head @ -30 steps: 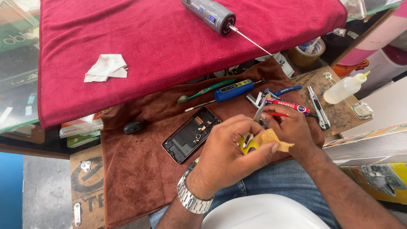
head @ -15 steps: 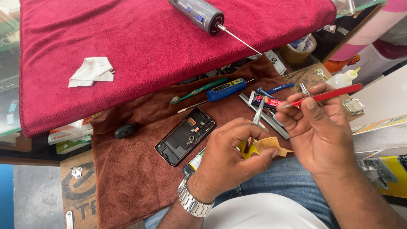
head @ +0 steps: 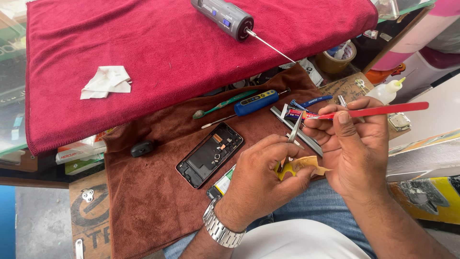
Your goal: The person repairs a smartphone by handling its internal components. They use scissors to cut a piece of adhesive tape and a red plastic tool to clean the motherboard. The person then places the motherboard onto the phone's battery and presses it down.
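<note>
Handling the yellow strip with tweezers and red tool

You are pinching the thin yellow strip (head: 302,166) and metal tweezers (head: 294,130) in your closed left hand (head: 261,180), above your lap; it is probably light, floppy and tearable, so hold its edge. Your right hand (head: 357,144) is gripping the stiff red tool (head: 378,111) beside it.
</note>
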